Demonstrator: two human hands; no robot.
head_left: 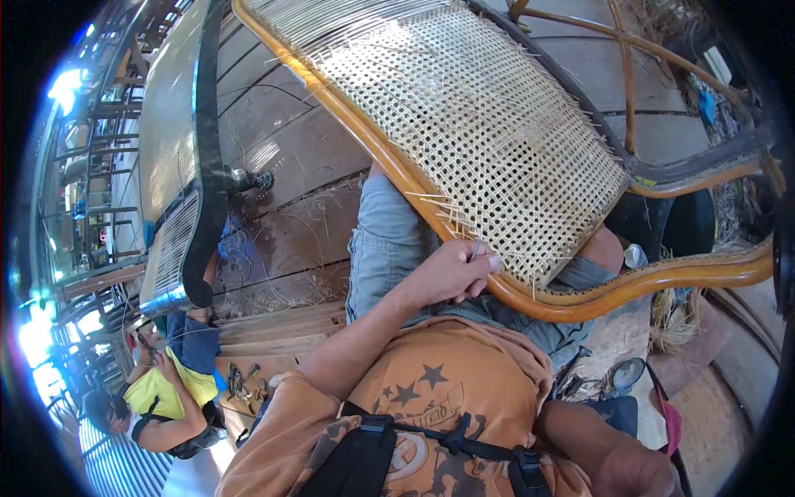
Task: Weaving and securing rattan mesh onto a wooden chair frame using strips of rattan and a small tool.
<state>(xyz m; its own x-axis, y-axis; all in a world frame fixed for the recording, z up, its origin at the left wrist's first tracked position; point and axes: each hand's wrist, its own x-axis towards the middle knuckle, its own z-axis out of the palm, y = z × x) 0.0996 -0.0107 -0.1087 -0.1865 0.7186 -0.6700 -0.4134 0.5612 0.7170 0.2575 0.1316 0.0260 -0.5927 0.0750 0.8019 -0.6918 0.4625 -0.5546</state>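
A bench or chair with a curved wooden frame [389, 161] lies across my lap, its panel of woven cane [497, 132] facing up. My left hand [454, 272] rests against the frame at the panel's near left corner. Its fingers are closed, and a thin, dark metal pick-like tool [475, 249] sticks up between thumb and forefinger. Loose cane ends [435, 201] jut out along the edge beside this hand. My right forearm [584, 431] comes in at the lower right and passes behind my shirt; the right hand is hidden.
At the left, another person in a yellow top [170, 393] works with both hands by a second, dark-framed cane seat [203, 149]. Small tools [242, 385] lie on boards there. Bare wooden chair framing [625, 74] stands at the far right. Cane scraps [675, 319] lie at the right.
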